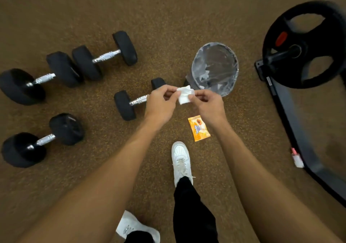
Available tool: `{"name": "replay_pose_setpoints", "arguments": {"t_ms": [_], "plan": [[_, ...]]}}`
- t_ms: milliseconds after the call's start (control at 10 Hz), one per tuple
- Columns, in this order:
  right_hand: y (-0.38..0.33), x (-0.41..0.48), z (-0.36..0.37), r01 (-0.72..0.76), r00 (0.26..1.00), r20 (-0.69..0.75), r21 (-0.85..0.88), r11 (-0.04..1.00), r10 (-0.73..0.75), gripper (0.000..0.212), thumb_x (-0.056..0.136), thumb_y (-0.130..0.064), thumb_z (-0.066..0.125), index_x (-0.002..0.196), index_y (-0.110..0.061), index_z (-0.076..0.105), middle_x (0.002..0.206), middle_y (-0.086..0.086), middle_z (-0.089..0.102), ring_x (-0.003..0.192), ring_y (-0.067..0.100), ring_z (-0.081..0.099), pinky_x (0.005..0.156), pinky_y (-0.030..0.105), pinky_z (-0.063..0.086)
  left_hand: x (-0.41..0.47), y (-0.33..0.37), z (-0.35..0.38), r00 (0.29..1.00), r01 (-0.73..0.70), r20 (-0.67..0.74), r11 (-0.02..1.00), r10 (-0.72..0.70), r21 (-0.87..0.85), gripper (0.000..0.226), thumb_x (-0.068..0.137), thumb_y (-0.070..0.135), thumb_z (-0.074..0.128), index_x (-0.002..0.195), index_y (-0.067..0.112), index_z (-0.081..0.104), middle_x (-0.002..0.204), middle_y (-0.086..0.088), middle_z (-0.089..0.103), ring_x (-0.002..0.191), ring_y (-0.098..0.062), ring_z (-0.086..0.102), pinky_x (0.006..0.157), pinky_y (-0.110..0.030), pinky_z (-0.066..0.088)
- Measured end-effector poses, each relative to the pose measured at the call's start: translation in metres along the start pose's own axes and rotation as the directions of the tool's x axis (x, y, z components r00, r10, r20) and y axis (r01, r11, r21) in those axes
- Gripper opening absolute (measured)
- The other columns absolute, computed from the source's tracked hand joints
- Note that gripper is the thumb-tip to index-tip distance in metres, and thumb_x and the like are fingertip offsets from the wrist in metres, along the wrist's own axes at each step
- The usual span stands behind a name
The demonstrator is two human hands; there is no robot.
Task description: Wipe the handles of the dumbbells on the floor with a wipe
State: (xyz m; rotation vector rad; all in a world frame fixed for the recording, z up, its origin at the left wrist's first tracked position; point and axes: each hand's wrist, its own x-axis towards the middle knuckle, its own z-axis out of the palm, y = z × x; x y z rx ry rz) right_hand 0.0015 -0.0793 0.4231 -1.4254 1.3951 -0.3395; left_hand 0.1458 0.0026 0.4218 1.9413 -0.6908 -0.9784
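Note:
A folded white wipe (184, 97) is pinched between my left hand (162, 104) and my right hand (207, 105), held in the air above the floor. Several black dumbbells with silver handles lie on the brown floor. The nearest dumbbell (131, 103) lies just left of and under my left hand, which hides part of its handle. A dumbbell (104, 56) lies at the back, another dumbbell (41, 78) at the far left, and a further dumbbell (44, 139) at the lower left.
A bin lined with clear plastic (215, 68) stands just behind my hands. An orange wipe packet (198, 128) lies on the floor by my white shoe (181, 160). A black weight plate on a rack (303, 46) and its frame occupy the right side.

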Motion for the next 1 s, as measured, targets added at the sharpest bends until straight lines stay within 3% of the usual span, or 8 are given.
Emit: {"name": "replay_pose_setpoints", "arguments": {"t_ms": [100,300,400,500,600,700,800,1000], "plan": [[0.016,0.052,-0.026,-0.011,0.998,-0.057,0.009,1.000,0.012,0.015,0.097,-0.013,0.078,0.090,-0.026,0.074,0.087,0.002,0.077,0.081,0.016,0.071,0.087,0.046,0.062,0.044,0.004,0.046,1.000,-0.026,-0.002,1.000,0.026,0.013,0.014,0.104,0.024,0.069,0.113,0.020,0.079,0.102,0.007,0.077,0.095,-0.009,0.072,0.092,-0.030,0.059],[0.055,0.150,-0.058,-0.084,0.986,-0.149,-0.022,0.996,0.080,0.010,0.098,-0.016,0.077,0.106,-0.009,0.078,0.089,0.004,0.078,0.073,0.010,0.070,0.077,0.033,0.063,0.126,-0.007,0.114,0.994,-0.110,0.035,0.960,0.104,0.257,0.022,0.106,0.030,0.065,0.125,0.023,0.073,0.123,0.001,0.069,0.110,-0.011,0.063,0.100,-0.028,0.050],[0.072,0.183,-0.064,-0.138,0.978,-0.167,-0.062,0.988,0.126,0.012,0.099,-0.016,0.076,0.109,-0.008,0.077,0.085,-0.001,0.074,0.068,0.003,0.066,0.066,0.016,0.057,0.149,-0.022,0.135,0.992,-0.123,0.068,0.913,0.105,0.388,0.045,0.107,0.034,0.062,0.149,0.019,0.058,0.149,-0.004,0.056,0.140,-0.021,0.049,0.118,-0.038,0.040],[0.087,0.210,-0.069,-0.182,0.971,-0.182,-0.129,0.975,0.157,0.012,0.099,-0.018,0.076,0.109,-0.011,0.078,0.086,-0.006,0.073,0.077,0.005,0.069,0.065,0.006,0.052,0.162,-0.043,0.156,0.983,-0.151,0.176,0.813,0.061,0.562,0.078,0.105,0.047,0.062,0.168,0.016,0.028,0.173,-0.005,0.028,0.160,-0.027,0.024,0.129,-0.045,0.027],[0.096,0.229,-0.070,-0.216,0.960,-0.217,-0.175,0.961,0.176,0.012,0.098,-0.018,0.077,0.108,-0.013,0.079,0.092,-0.004,0.073,0.085,0.007,0.069,0.063,0.001,0.049,0.163,-0.063,0.167,0.964,-0.203,0.264,0.722,0.030,0.661,0.104,0.100,0.062,0.062,0.172,0.019,0.000,0.181,-0.001,0.000,0.166,-0.026,0.004,0.131,-0.051,0.017],[0.103,0.243,-0.067,-0.253,0.949,-0.240,-0.200,0.947,0.204,0.011,0.095,-0.017,0.079,0.107,-0.016,0.080,0.096,-0.005,0.074,0.090,0.010,0.073,0.081,0.015,0.061,0.160,-0.072,0.173,0.970,-0.206,0.237,0.696,0.053,0.687,0.108,0.099,0.069,0.057,0.171,0.020,-0.006,0.181,0.001,-0.006,0.167,-0.023,-0.002,0.132,-0.052,0.015],[0.105,0.250,-0.065,-0.287,0.952,-0.166,-0.199,0.937,0.257,0.010,0.096,-0.013,0.079,0.099,-0.022,0.076,0.100,-0.004,0.073,0.098,0.018,0.076,0.088,0.037,0.066,0.163,-0.070,0.174,0.970,-0.190,0.243,0.677,0.017,0.711,0.108,0.099,0.072,0.052,0.171,0.019,-0.008,0.180,0.001,-0.009,0.167,-0.022,-0.004,0.132,-0.052,0.013],[0.096,0.245,-0.061,-0.281,0.960,-0.087,-0.281,0.918,0.267,0.024,0.098,-0.012,0.075,0.088,-0.033,0.071,0.115,0.002,0.077,0.098,0.019,0.077,0.091,0.039,0.066,0.163,-0.053,0.168,0.965,-0.174,0.262,0.675,-0.029,0.717,0.101,0.103,0.060,0.059,0.172,0.018,-0.002,0.181,-0.001,0.000,0.166,-0.026,0.005,0.132,-0.051,0.015]]}}
